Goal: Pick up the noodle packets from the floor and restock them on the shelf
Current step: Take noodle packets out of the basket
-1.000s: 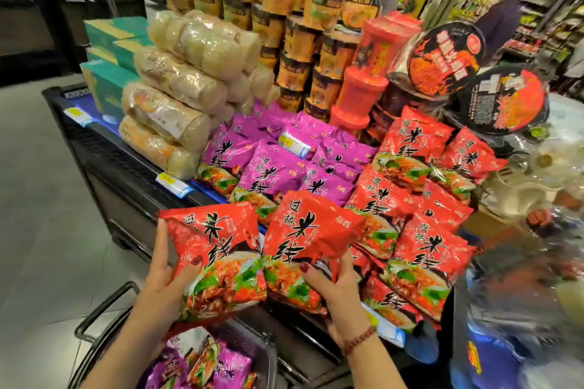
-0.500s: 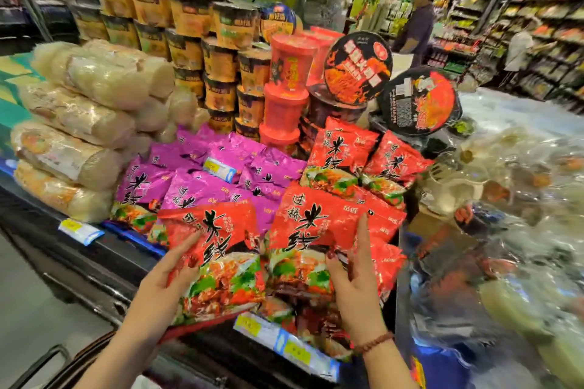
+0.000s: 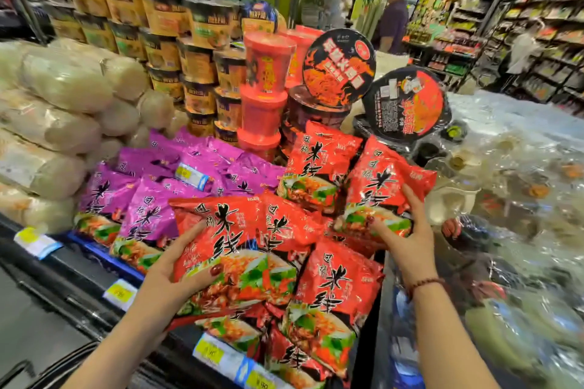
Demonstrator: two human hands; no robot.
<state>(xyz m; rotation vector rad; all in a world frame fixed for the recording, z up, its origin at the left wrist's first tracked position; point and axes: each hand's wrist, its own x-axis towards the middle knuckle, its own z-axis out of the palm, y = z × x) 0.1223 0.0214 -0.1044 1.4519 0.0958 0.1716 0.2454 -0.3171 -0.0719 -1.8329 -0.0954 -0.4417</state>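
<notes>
Each hand grips a red noodle packet over the shelf [image 3: 94, 262]: left hand [image 3: 177, 265] on the near packet [image 3: 234, 249], right hand [image 3: 401, 230] on the far packet [image 3: 379, 186].

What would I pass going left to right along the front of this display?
Pale clear-wrapped noodle bundles → purple noodle packets → front red packet held by the left hand → rear red packet gripped by the right hand → blurry plastic-wrapped goods.

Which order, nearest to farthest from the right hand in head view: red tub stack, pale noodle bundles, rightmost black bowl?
From the right hand:
1. rightmost black bowl, just behind it, right side.
2. red tub stack, centre back.
3. pale noodle bundles, far left.
</notes>
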